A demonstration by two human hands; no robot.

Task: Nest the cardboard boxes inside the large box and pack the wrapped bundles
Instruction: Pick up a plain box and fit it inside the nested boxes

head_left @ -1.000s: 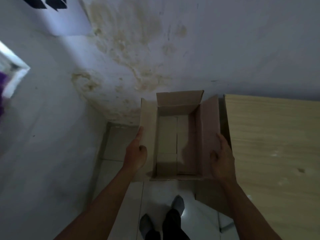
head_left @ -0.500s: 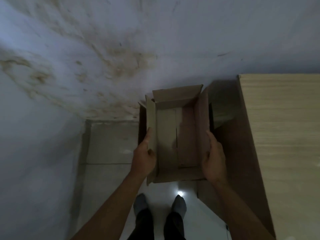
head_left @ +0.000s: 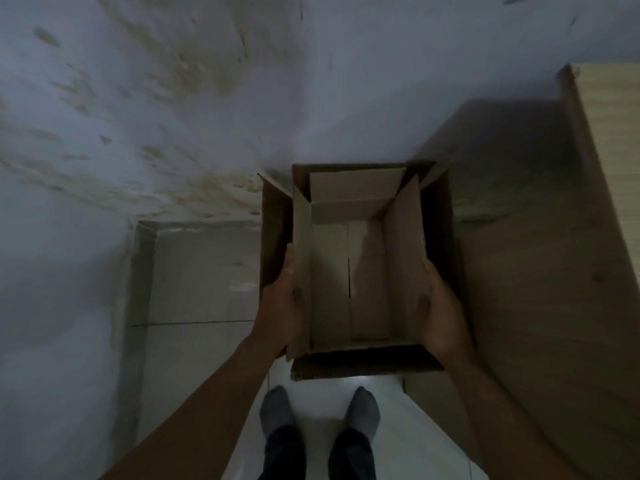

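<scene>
The person holds a small box with both hands, and it sits partly inside a darker, wider box on the floor, whose walls show around it on all sides. The nesting of this one box looks nearly done; I judge it is not yet let go, and whether its base has reached the bottom cannot be told. No wrapped bundles show anywhere, so the packing seems wholly left to do. No other boxes are in view either.

The left hand grips the small box's left wall, thumb inside the rim and fingers down the outer face, clamped on the cardboard. The right hand mirrors it on the right wall, thumb inside, fingers wrapped outside, squeezed between the two boxes' walls. Both forearms reach straight forward and down, roughly parallel, with the feet just behind the boxes. A wooden cabinet stands just beside the large box on the right. The small box's flaps stand open.
</scene>
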